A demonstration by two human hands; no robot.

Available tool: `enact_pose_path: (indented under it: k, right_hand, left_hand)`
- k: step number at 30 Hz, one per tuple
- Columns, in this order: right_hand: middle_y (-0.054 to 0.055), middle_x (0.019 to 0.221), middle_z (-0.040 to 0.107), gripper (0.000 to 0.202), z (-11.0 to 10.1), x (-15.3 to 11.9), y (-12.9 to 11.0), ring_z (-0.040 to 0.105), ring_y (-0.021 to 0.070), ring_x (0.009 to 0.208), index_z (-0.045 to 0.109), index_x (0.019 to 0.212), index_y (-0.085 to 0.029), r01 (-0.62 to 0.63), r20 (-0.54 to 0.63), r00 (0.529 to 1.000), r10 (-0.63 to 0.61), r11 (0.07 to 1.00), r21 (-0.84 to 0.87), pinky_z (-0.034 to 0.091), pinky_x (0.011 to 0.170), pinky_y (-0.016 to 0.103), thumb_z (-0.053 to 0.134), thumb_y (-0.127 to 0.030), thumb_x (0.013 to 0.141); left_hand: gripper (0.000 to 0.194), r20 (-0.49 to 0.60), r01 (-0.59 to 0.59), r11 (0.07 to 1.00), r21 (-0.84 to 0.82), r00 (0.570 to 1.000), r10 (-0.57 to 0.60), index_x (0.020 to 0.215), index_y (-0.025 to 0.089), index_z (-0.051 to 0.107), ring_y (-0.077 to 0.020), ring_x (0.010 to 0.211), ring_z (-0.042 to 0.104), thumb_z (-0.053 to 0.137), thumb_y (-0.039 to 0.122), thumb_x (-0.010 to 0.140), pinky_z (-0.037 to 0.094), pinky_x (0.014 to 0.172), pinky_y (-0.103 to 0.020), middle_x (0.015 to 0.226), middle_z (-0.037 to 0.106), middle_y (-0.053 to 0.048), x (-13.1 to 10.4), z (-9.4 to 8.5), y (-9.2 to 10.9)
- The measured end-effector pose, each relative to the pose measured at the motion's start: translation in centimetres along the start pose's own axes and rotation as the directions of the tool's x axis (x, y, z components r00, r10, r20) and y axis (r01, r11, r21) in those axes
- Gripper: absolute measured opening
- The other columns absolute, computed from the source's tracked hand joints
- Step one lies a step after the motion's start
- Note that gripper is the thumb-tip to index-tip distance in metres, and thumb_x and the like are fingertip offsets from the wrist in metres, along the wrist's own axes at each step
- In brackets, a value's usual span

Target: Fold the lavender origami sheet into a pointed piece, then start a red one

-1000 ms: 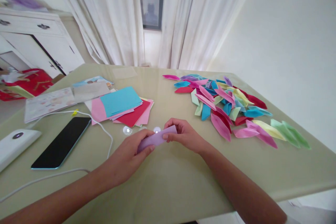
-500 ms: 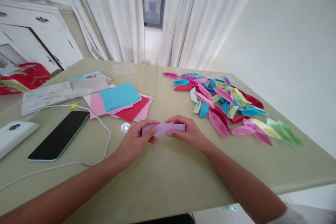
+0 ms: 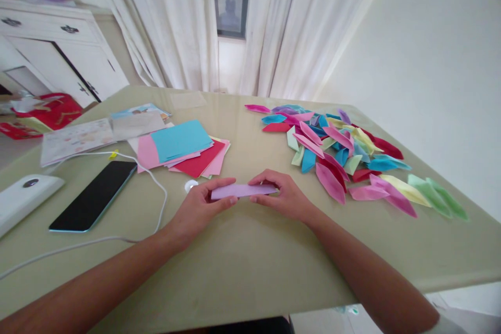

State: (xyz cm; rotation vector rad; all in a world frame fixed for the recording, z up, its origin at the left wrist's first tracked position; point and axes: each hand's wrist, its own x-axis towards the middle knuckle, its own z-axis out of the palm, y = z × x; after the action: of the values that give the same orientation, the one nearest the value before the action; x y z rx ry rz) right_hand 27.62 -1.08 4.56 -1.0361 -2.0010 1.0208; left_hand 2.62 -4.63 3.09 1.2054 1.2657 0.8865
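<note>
A narrow strip of folded purple paper (image 3: 243, 190) lies level between my two hands, just above the table. Its left end is pinched by my left hand (image 3: 201, 201), thumb along the near edge and fingers behind. At the right end, my right hand (image 3: 284, 195) grips it the same way, the index finger bent over the top. Beyond my left hand is a stack of coloured paper sheets (image 3: 182, 141), blue on top with pink and red below. A pile of folded paper pieces (image 3: 329, 141) in many colours spreads to the right of my right hand.
On the left of the table (image 3: 250, 271) lie a black phone (image 3: 94, 195), a white device (image 3: 29, 201) and a looping white cable (image 3: 162, 198). Printed papers (image 3: 78, 141) lie farther back. A small round white object (image 3: 190, 185) sits beside my left hand. Curtains (image 3: 176, 21) hang behind.
The purple strip looks narrower and more tapered at its ends now. My left thumb has shifted down to its near edge. The view has turned slightly.
</note>
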Motion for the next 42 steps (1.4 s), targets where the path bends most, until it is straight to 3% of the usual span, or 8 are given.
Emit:
enact_pose_path:
  k: [7,11,16,22,27,33,38,42]
  right_hand:
    - [0.006,0.106,0.076,0.030,-0.4,0.2,-0.1,0.068,0.0205,0.091,0.078,0.113,-0.020,-0.062,0.057,0.997,0.058,0.995,0.075,0.052,0.082,0.032,0.077,-0.041,0.092]
    - [0.004,0.107,0.075,0.030,-0.5,0.3,0.2,0.066,0.0206,0.094,0.078,0.116,-0.021,-0.156,0.084,0.986,0.141,0.963,0.219,0.049,0.083,0.031,0.073,-0.040,0.094]
    - [0.000,0.078,0.069,0.034,0.4,0.4,1.2,0.060,0.0164,0.076,0.076,0.082,-0.018,-0.251,-0.064,0.957,0.282,0.921,0.298,0.044,0.070,0.027,0.067,-0.047,0.097]
    - [-0.003,0.072,0.066,0.034,1.1,0.5,1.7,0.057,0.0140,0.059,0.068,0.106,-0.022,-0.328,-0.097,0.917,0.388,0.869,0.372,0.038,0.052,0.022,0.077,-0.049,0.088]
    - [-0.007,0.065,0.060,0.037,1.0,0.3,1.4,0.053,0.0124,0.051,0.057,0.102,-0.026,-0.338,-0.055,0.915,0.400,0.833,0.438,0.034,0.045,0.020,0.077,-0.053,0.088]
    - [-0.006,0.067,0.056,0.032,0.2,0.5,1.7,0.048,0.0104,0.055,0.059,0.093,-0.023,-0.278,-0.057,0.945,0.323,0.881,0.382,0.031,0.047,0.020,0.079,-0.048,0.089]
    - [0.000,0.093,0.067,0.032,-0.3,0.5,1.8,0.061,0.0130,0.074,0.072,0.107,-0.021,-0.261,0.012,0.959,0.284,0.862,0.434,0.047,0.063,0.023,0.087,-0.037,0.083]
    - [0.004,0.112,0.071,0.055,-0.9,0.3,1.9,0.068,0.0171,0.088,0.070,0.126,-0.024,-0.270,0.019,0.958,0.288,0.871,0.411,0.056,0.076,0.029,0.091,-0.027,0.076]
  left_hand:
    - [0.070,0.011,0.025,0.997,-0.078,1.000,-0.024,0.134,0.020,0.072,-0.0257,0.093,0.074,0.088,0.057,0.076,0.055,0.079,-0.033,0.102,0.081,-0.008,0.5,0.4,0.0]
    - [0.061,-0.005,-0.048,0.998,0.035,0.999,0.048,0.127,0.020,0.074,-0.0234,0.084,0.072,0.086,0.054,0.079,0.054,0.072,-0.031,0.096,0.078,-0.006,0.6,0.4,0.1]
    - [0.047,0.056,-0.161,0.987,-0.015,0.985,0.162,0.121,0.017,0.070,-0.0276,0.101,0.073,0.080,0.047,0.086,0.059,0.085,-0.036,0.110,0.077,-0.009,0.9,0.2,-0.3]
    - [0.056,0.000,-0.240,0.961,-0.139,0.970,0.243,0.139,0.026,0.040,-0.0228,0.098,0.076,0.073,0.040,0.095,0.058,0.084,-0.035,0.113,0.079,-0.006,0.5,0.4,-1.2]
    - [0.049,0.014,-0.297,0.943,-0.147,0.953,0.303,0.125,0.030,0.033,-0.0219,0.096,0.077,0.073,0.036,0.097,0.061,0.083,-0.036,0.114,0.076,-0.003,0.0,0.4,-2.6]
    - [0.033,0.172,-0.239,0.967,0.086,0.960,0.222,0.127,0.026,0.049,-0.0223,0.096,0.075,0.064,0.041,0.101,0.061,0.082,-0.035,0.106,0.073,-0.003,0.2,-1.2,-1.4]
    - [0.022,0.172,-0.331,0.869,0.367,0.943,0.286,0.107,0.023,0.071,-0.0174,0.074,0.065,0.064,0.041,0.098,0.052,0.068,-0.028,0.088,0.071,0.000,2.3,-2.5,0.6]
    - [0.039,0.201,-0.273,0.920,0.282,0.954,0.222,0.126,0.023,0.072,-0.0204,0.080,0.068,0.072,0.043,0.092,0.055,0.072,-0.032,0.093,0.075,-0.002,3.8,-2.0,0.4]
